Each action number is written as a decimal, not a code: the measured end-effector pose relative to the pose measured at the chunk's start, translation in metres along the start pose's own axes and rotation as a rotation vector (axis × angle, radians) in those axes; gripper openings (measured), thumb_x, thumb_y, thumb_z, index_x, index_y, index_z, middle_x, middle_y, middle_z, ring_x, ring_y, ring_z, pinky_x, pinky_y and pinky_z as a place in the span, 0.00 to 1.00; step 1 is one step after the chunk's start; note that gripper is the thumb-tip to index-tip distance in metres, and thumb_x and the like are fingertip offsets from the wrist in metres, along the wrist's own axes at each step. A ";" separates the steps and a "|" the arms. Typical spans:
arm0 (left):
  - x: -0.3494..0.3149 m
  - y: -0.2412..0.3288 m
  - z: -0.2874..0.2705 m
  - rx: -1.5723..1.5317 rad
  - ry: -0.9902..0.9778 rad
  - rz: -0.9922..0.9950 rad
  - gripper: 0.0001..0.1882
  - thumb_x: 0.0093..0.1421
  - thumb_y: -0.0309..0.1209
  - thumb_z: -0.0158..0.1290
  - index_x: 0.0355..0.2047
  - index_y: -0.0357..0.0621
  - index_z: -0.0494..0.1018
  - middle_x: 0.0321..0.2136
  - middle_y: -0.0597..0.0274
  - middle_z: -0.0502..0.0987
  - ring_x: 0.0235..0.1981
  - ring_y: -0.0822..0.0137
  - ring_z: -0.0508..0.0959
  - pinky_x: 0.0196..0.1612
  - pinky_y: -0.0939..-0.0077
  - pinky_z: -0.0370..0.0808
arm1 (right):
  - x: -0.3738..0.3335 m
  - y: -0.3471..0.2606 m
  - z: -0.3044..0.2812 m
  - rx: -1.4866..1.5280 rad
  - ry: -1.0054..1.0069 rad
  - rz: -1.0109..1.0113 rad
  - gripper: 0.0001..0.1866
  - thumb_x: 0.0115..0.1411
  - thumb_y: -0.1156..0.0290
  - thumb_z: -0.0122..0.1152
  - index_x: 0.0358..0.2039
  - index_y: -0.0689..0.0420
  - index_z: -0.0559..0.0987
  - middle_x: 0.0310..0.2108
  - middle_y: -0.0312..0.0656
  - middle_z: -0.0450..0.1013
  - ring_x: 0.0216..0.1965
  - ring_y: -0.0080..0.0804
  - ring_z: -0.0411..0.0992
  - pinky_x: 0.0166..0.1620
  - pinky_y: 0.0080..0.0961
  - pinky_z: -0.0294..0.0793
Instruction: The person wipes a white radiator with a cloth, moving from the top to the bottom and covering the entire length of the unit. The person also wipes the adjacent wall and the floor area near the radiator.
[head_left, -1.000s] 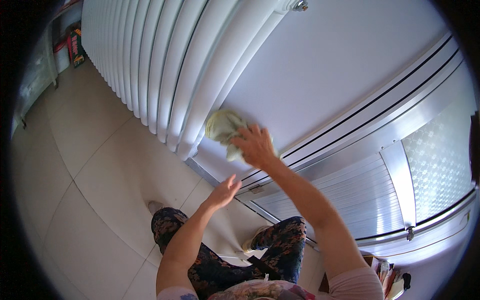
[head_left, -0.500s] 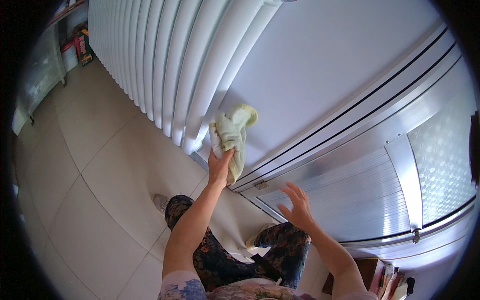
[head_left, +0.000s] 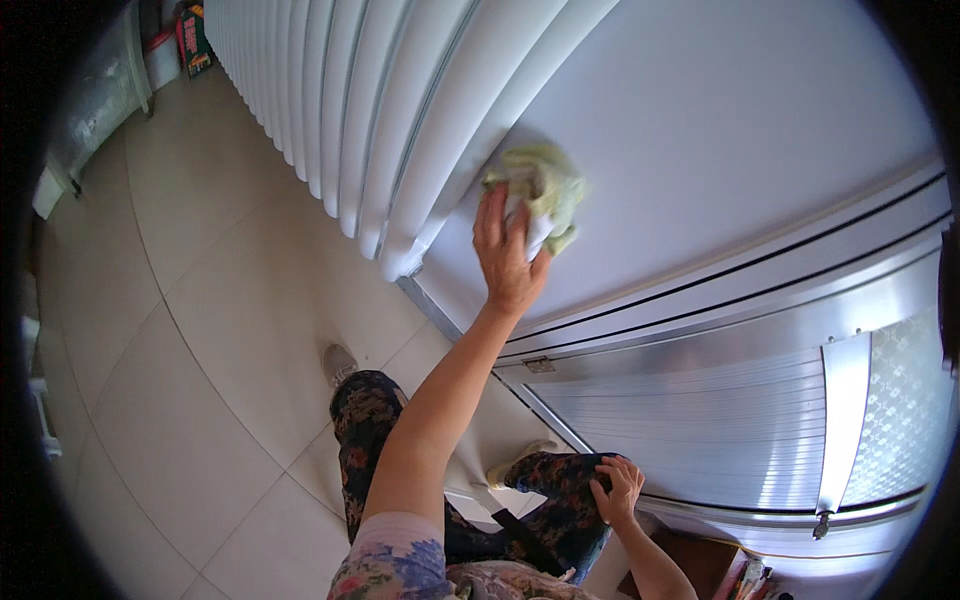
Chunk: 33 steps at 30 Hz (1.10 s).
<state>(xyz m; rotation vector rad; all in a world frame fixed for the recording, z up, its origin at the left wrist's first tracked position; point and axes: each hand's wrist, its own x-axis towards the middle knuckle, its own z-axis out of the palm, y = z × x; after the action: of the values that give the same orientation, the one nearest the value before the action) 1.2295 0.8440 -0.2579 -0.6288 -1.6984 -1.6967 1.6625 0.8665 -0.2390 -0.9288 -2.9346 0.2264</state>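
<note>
My left hand [head_left: 508, 262] is closed around a pale yellow-green cloth [head_left: 556, 185] with a white part near the palm. The bunched cloth, slightly blurred, is up against the plain white wall [head_left: 720, 130], just right of the end of the white radiator [head_left: 450, 140]. Lower down, my right hand [head_left: 622, 490] lies on my right knee over dark floral trousers [head_left: 560, 500]. Its fingers are loosely bent over the knee, and it holds nothing.
A silver metal door [head_left: 690, 420] with a patterned glass pane and a handle stands at the right. Below it are a brown box [head_left: 690, 565] and several small items. Light tiles [head_left: 220, 400] cover the floor. At the far left are a red-lidded white bucket [head_left: 160, 62] and a green-red carton [head_left: 194, 40].
My left hand has moved up and right with the cloth, from the radiator's lower end onto the wall. My right hand has dropped from near the door onto my knee.
</note>
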 end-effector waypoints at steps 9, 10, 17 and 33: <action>-0.181 -0.147 0.007 -0.214 0.022 -1.104 0.34 0.54 0.38 0.58 0.58 0.38 0.60 0.52 0.46 0.69 0.53 0.51 0.69 0.56 0.63 0.63 | 0.006 0.010 -0.001 0.017 -0.040 -0.048 0.15 0.46 0.65 0.63 0.35 0.55 0.79 0.45 0.40 0.74 0.52 0.44 0.66 0.56 0.44 0.56; -0.188 -0.165 0.006 -0.252 0.044 -1.112 0.34 0.54 0.38 0.58 0.57 0.38 0.61 0.52 0.46 0.69 0.53 0.52 0.70 0.55 0.65 0.65 | 0.009 0.011 -0.001 0.020 -0.044 -0.061 0.15 0.46 0.65 0.63 0.35 0.55 0.79 0.45 0.40 0.74 0.52 0.44 0.66 0.55 0.44 0.56; -0.150 -0.094 0.015 -0.324 0.166 -1.343 0.36 0.54 0.40 0.57 0.59 0.36 0.59 0.55 0.46 0.67 0.53 0.53 0.70 0.54 0.66 0.67 | 0.005 0.020 0.002 0.064 0.001 -0.066 0.15 0.45 0.67 0.62 0.35 0.56 0.79 0.44 0.40 0.75 0.51 0.44 0.67 0.55 0.44 0.57; -0.080 0.063 0.006 -0.152 -0.178 0.093 0.31 0.48 0.30 0.58 0.53 0.44 0.62 0.59 0.43 0.59 0.61 0.42 0.58 0.60 0.49 0.55 | -0.009 0.020 0.000 0.104 0.088 -0.035 0.14 0.46 0.67 0.63 0.35 0.54 0.79 0.45 0.38 0.75 0.53 0.42 0.66 0.56 0.42 0.57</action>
<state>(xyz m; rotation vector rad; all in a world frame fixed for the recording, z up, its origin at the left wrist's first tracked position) 1.3290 0.8620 -0.2731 -0.9401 -1.6417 -1.7578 1.6818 0.8776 -0.2419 -0.8506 -2.8259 0.3237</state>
